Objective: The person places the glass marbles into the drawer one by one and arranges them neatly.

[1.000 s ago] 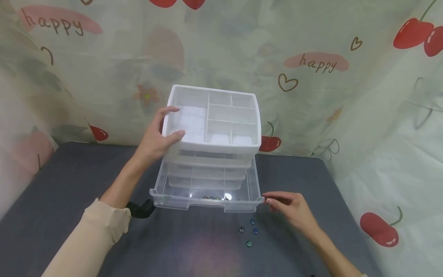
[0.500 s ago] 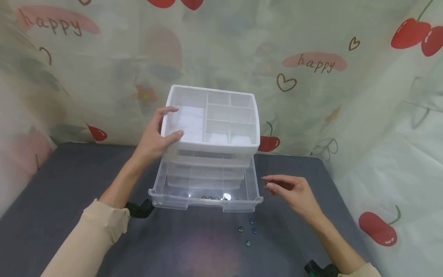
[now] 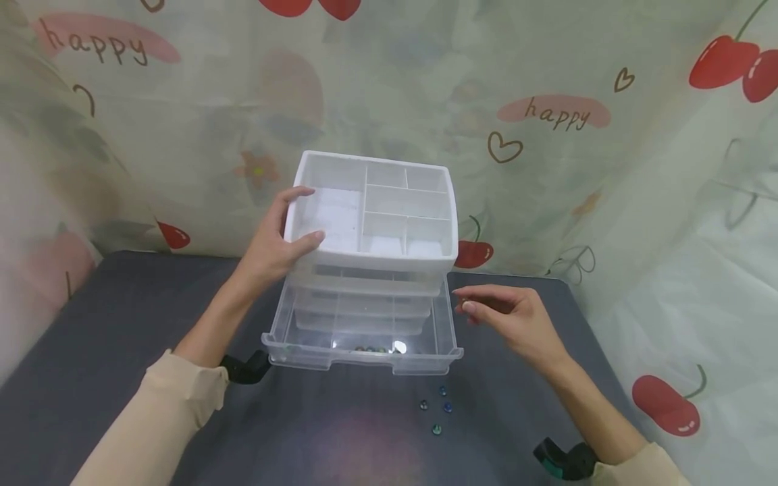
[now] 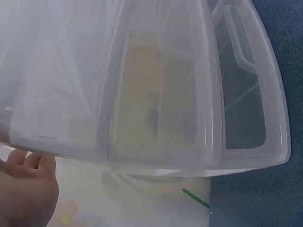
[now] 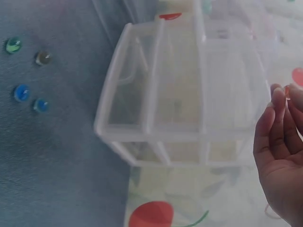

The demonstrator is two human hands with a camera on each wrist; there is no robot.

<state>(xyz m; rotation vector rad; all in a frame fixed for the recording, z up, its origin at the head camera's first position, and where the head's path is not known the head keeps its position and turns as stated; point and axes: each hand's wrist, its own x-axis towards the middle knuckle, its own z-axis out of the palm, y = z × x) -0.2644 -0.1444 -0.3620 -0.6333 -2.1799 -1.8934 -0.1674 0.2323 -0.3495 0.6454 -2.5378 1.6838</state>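
A white drawer organizer (image 3: 340, 259) with a divided top tray stands on the dark table. Its clear bottom drawer (image 3: 365, 362) is pulled out, and several marbles (image 3: 371, 349) lie inside near the front wall. My left hand (image 3: 267, 243) grips the organizer's left side, thumb over the tray rim. Beside the right side of the drawer, my right hand (image 3: 519, 320) is raised, pinching a small orange marble (image 5: 287, 91) between thumb and fingertips. Most of that marble is hidden by the fingers. Several blue, green and brownish loose marbles (image 3: 437, 429) lie in front of the drawer.
The grey-blue table (image 3: 292, 432) reaches back to a printed curtain (image 3: 389, 81) with cherries and writing. Black wrist mounts (image 3: 246, 368) sit on both wrists. In the left wrist view, the organizer's stacked clear drawers (image 4: 156, 104) fill much of the picture.
My right hand has risen from beside the drawer's front right corner to higher along its right side, still pinching the small marble. My left hand has kept its grip on the organizer.
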